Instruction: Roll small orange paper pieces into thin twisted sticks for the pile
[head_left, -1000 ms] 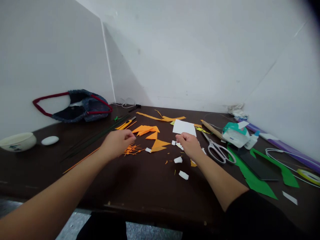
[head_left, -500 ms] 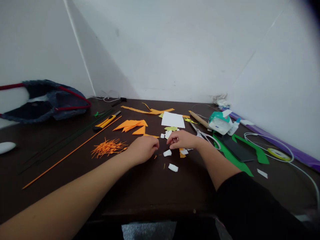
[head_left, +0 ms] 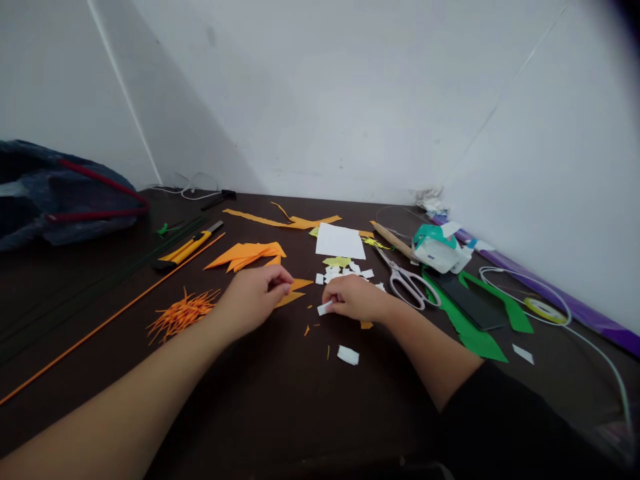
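My right hand (head_left: 354, 298) is closed at the fingertips on a small white paper piece (head_left: 325, 308), low over the dark table. Behind it lie several more white paper scraps (head_left: 334, 272), and a separate white piece (head_left: 348, 355) rests nearer the front edge. My left hand (head_left: 256, 293) has its thumb and fingers drawn together beside pointed orange paper pieces (head_left: 295, 291); whether anything is pinched there is hidden. Left of that hand sits a pile of thin orange paper strips (head_left: 183, 313). Folded orange paper (head_left: 245, 253) lies just beyond it.
Scissors (head_left: 407, 283), a dark flat slab (head_left: 470, 300), green paper (head_left: 480, 340) and a teal tape dispenser (head_left: 437, 247) are on the right. A yellow cutter (head_left: 187, 250) and a long orange stick (head_left: 115, 319) lie left. A white sheet (head_left: 341, 241) is at the back.
My right hand has shifted slightly left and toward me, and now pinches a white paper piece. The left hand has moved left, showing more orange paper. The view has swung a little right.
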Demonstrator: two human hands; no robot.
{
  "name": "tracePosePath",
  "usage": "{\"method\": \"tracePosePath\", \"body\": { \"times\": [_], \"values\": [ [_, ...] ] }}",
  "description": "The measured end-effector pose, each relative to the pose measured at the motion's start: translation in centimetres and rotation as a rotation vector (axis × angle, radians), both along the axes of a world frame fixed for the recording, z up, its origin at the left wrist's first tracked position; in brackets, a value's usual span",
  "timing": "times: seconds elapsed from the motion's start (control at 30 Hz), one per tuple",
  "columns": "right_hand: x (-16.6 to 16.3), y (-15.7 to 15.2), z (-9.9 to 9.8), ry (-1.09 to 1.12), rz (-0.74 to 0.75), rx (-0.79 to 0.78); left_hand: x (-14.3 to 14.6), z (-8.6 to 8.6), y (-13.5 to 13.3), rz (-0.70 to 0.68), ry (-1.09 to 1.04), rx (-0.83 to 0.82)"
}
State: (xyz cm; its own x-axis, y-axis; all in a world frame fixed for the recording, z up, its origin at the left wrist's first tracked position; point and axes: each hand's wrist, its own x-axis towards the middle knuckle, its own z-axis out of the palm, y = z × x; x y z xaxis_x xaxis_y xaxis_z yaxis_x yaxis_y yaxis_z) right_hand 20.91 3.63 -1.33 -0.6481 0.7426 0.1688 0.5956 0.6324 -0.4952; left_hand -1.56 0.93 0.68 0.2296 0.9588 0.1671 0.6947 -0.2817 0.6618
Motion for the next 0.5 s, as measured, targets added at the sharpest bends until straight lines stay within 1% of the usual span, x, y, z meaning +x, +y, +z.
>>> {"method": "tracePosePath", "body": {
  "times": [0.1,0.2,0.3,0.37,0.43,0.5],
  "values": [
    [-0.8,-0.1,0.1,0.061,-0.023,-0.042,1.0,-1.0,-0.5,-0.127,-0.054,-0.06],
    [-1.8,0.1,0.5,0.198,-0.062,-0.19,1.6,-1.4,-0.8,-0.211,-0.114,-0.148],
    [-2.7,0.4,0.9,0.372,-0.082,-0.339,1.7,-1.1,-0.8,-0.189,-0.239,-0.188],
    [-3.3,0.4,1.0,0.481,-0.086,-0.395,1.6,-0.7,-0.7,-0.148,-0.316,-0.179],
    [-3.7,0.2,1.0,0.564,-0.091,-0.412,1.5,-0.6,-0.8,-0.134,-0.367,-0.174],
    [-3.9,-0.2,0.8,0.596,-0.111,-0.394,1.6,-0.6,-0.8,-0.142,-0.39,-0.187]
  ]
}}
